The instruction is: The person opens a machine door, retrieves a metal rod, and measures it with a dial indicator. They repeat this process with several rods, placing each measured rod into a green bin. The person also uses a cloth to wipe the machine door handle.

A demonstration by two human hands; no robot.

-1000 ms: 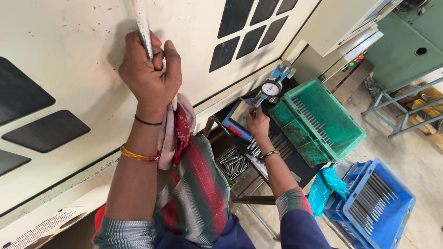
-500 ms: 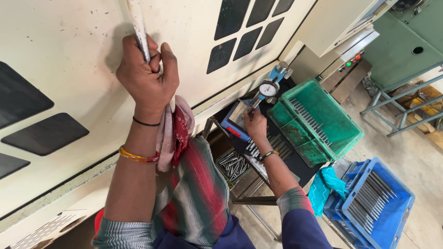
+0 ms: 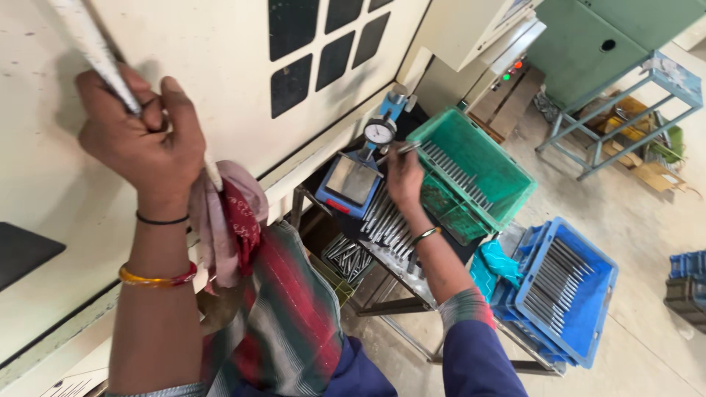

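My left hand (image 3: 140,143) is raised against the cream machine panel (image 3: 243,51) and grips a white handle bar (image 3: 92,44) that runs up out of view. A pink and red cloth (image 3: 232,220) hangs under that hand. My right hand (image 3: 404,176) reaches down to a small table and holds a thin metal rod (image 3: 407,148) beside a dial gauge (image 3: 379,132) on a blue stand (image 3: 351,184). Several more rods (image 3: 382,220) lie on the table by that hand.
A green crate (image 3: 507,173) with rods stands right of the gauge. A blue crate (image 3: 596,294) with rods sits lower right on the floor, a teal cloth (image 3: 500,261) beside it. A blue metal frame (image 3: 632,110) and a green cabinet (image 3: 610,37) stand further back.
My left hand has stayed on the bar. My right hand has moved a little toward the green crate, beside the gauge, with the rod in it.
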